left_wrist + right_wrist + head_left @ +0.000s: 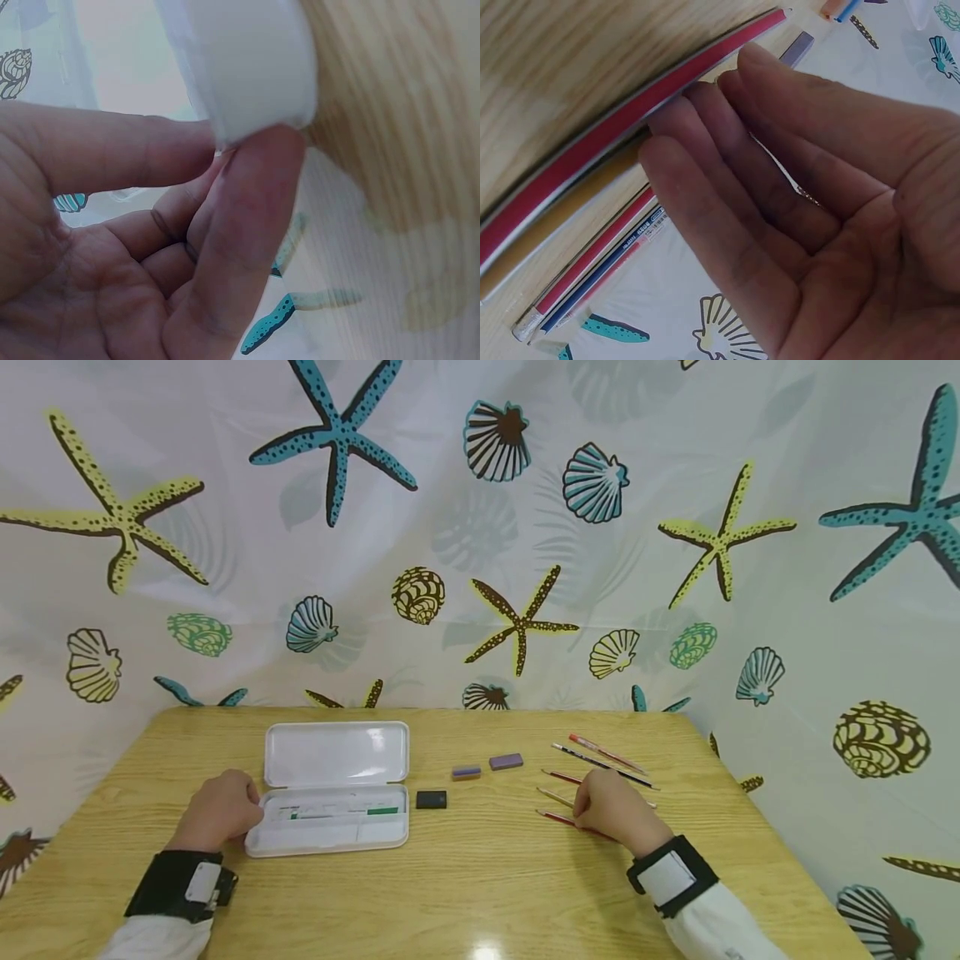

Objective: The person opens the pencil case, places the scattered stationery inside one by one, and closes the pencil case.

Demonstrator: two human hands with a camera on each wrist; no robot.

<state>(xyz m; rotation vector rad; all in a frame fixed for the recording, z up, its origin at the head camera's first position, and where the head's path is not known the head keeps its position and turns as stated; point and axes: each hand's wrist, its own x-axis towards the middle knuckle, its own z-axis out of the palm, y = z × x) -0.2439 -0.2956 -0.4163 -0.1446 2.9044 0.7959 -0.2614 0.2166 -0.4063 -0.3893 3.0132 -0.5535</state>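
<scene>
The white pencil case lies with its lid folded back, a strip with green marks inside its tray. My left hand holds its left end; in the left wrist view, thumb and forefinger pinch the white corner. On the right, my right hand is over the pencils. Close up, its fingertips are right at the nearest red pencil, the thumb held apart from the fingers. Beside that pencil lie a yellow pencil and another red pencil.
Beyond my right hand are a dark pencil with a white end and a red-capped pen-like stick. Between case and pencils sit a black block, a small blue-and-orange block and a purple eraser-like block. A patterned curtain borders the table.
</scene>
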